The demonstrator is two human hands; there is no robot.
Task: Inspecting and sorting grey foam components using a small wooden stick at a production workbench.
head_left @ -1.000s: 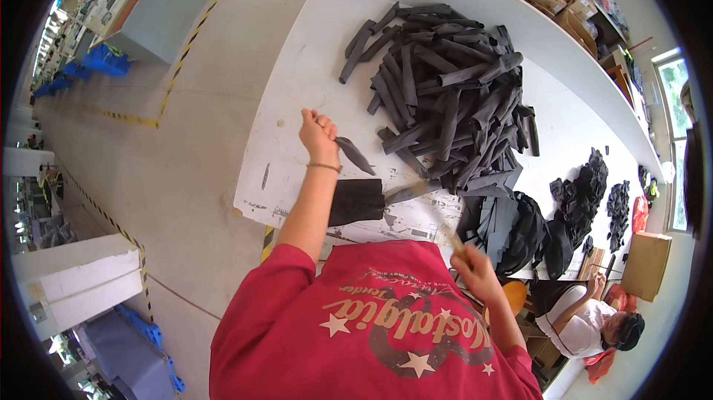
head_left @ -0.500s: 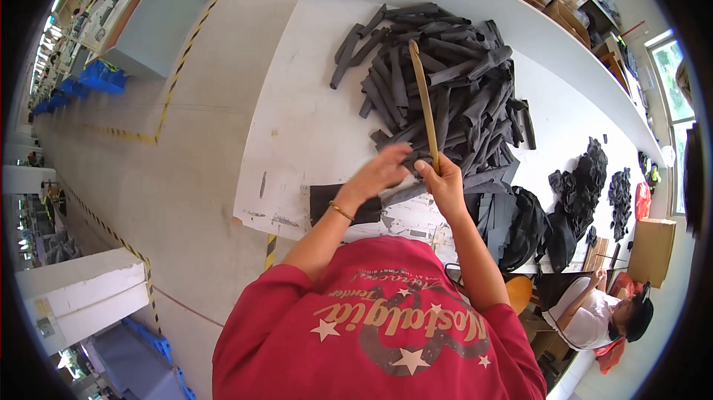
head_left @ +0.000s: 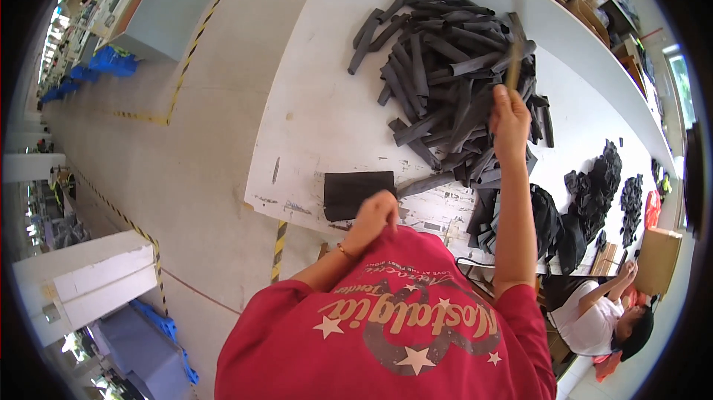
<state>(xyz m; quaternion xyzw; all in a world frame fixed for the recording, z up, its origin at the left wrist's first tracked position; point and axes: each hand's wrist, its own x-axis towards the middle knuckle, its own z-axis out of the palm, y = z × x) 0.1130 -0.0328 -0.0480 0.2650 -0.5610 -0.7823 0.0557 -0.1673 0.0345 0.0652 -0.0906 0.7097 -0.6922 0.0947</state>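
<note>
A pale wooden stick [head_left: 514, 64] is gripped in my right hand [head_left: 511, 121], raised over the right side of a heap of dark grey fabric tubes [head_left: 445, 66]. Its upper end is smeared by motion. My left hand [head_left: 376, 214] is down by the table's near edge, close to my shirt. The fingers of that hand are curled in, and whatever they may hold is hidden. Right beside it a flat black fabric piece [head_left: 358, 193] lies on the white table [head_left: 312, 95]. One loose tube [head_left: 427, 183] stretches from the heap toward this piece.
More black fabric bundles [head_left: 594, 177] lie to the right along the table. A raised white board [head_left: 579, 51] borders its far side. At the right, a person in white [head_left: 594, 314] sits near a cardboard box [head_left: 659, 259]. Striped tape [head_left: 182, 77] marks the floor at left.
My right hand has swung the stick up and to the right over the heap. My left hand has drawn back toward my body, uncovering more of the black piece.
</note>
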